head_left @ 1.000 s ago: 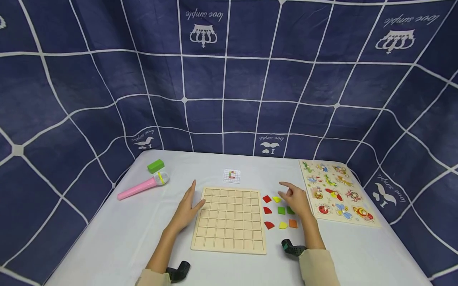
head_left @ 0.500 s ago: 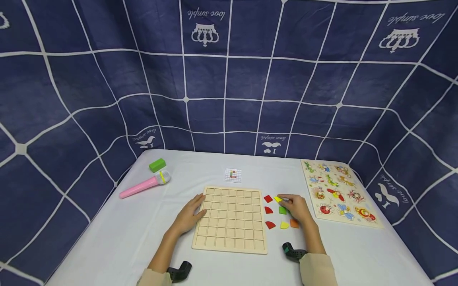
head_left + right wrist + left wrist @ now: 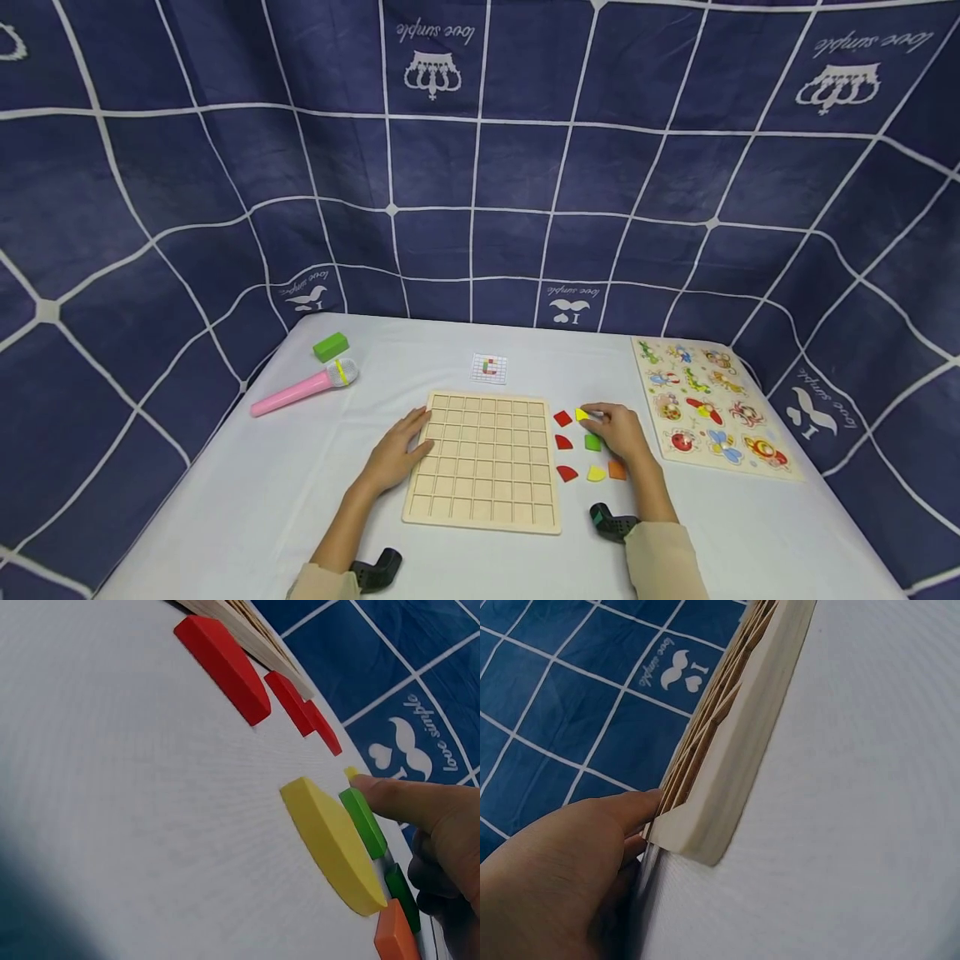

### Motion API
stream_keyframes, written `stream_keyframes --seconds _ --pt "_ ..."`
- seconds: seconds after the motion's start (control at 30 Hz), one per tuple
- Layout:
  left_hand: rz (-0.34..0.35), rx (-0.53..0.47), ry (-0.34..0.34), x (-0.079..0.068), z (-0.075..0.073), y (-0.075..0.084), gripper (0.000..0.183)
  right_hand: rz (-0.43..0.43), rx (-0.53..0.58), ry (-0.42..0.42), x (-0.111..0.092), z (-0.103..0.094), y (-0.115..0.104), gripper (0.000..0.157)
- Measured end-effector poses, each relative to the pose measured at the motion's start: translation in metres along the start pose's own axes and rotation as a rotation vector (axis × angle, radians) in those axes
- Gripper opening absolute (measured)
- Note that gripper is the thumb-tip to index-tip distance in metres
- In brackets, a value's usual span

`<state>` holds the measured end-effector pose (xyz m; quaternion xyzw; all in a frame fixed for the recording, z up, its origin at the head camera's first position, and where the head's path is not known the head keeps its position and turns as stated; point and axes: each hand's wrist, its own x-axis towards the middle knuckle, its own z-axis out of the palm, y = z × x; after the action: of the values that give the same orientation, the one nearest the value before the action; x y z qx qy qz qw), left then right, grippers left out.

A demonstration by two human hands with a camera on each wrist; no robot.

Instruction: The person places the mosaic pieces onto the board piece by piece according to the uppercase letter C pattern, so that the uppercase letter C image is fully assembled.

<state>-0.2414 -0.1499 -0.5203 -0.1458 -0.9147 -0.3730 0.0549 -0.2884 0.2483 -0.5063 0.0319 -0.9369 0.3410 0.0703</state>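
Down from its earlier hover, the right hand [image 3: 621, 431] pinches the far yellow piece [image 3: 581, 413], right of the grid board [image 3: 480, 458], while the left hand [image 3: 392, 454], fingers relaxed, touches the board's left edge—a straight lift should spare the adjacent red piece [image 3: 562, 418].

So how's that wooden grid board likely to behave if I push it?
The grid board is probably stiff: its thick edge runs straight. Lying flat and broad on the white tabletop, it should slide rather than tip or roll. With the left hand at one edge, it might swivel if pushed from the opposite side.
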Motion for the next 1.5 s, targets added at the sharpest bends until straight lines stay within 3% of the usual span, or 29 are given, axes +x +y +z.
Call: stream_keyframes --seconds 0.27,0.43,0.57,0.77,0.97,1.3,1.5 --pt "0.01 -0.005 0.011 0.001 0.001 -0.001 0.055 -0.005 0.005 0.079 -0.003 0.003 -0.004 0.028" --pt "0.007 -0.011 0.004 0.001 0.001 -0.001 0.056 -0.027 0.05 0.184 -0.007 0.006 -0.021 0.028" --pt "0.004 -0.008 0.004 0.001 0.0 -0.001 0.056 -0.074 0.085 0.22 -0.008 0.011 -0.04 0.027" --pt "0.0 -0.018 -0.005 0.001 -0.002 0.002 0.056 -0.155 0.129 0.208 -0.009 0.026 -0.071 0.025" --pt "-0.012 -0.027 -0.007 0.0 -0.003 0.003 0.056 -0.179 0.169 0.145 -0.009 0.049 -0.092 0.027" --pt "-0.025 -0.035 -0.02 0.0 -0.005 0.004 0.056 -0.204 0.127 0.027 -0.007 0.078 -0.098 0.026" --pt "-0.014 -0.029 -0.01 0.0 -0.003 0.003 0.056 -0.213 0.087 0.033 -0.008 0.081 -0.099 0.024"
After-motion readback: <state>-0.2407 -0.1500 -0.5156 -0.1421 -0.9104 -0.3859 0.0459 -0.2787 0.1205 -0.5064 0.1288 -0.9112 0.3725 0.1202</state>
